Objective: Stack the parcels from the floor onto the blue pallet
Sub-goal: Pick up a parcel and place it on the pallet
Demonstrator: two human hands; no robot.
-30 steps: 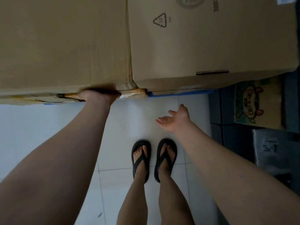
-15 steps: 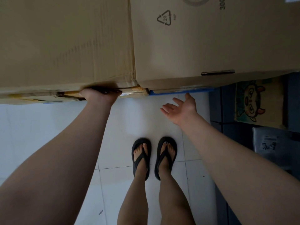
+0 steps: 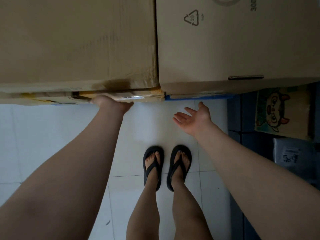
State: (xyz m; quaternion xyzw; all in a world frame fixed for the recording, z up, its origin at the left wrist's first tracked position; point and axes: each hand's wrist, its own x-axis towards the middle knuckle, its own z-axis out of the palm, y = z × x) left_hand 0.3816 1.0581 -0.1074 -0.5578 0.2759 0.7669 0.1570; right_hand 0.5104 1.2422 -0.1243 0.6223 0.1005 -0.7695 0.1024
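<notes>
Two big cardboard boxes stand side by side, the left box [image 3: 78, 40] and the right box [image 3: 233, 45] with a recycling mark. Under them lie flatter parcels [image 3: 131, 96], and a strip of the blue pallet [image 3: 199, 97] shows below the right box. My left hand [image 3: 112, 104] is at the left box's lower edge, its fingers tucked under the box and hidden. My right hand [image 3: 194, 118] hovers palm up, fingers spread, just below the pallet edge and touching nothing.
My feet in black flip-flops [image 3: 166, 163] stand on white floor tiles. To the right lie a brown box with a cartoon print [image 3: 280, 113] and a grey mailer bag [image 3: 294, 153] on a dark blue surface [image 3: 242, 127].
My right hand has risen from near my feet toward the pallet edge, staying open. My left hand has stayed under the left box's lower edge, shifting slightly right.
</notes>
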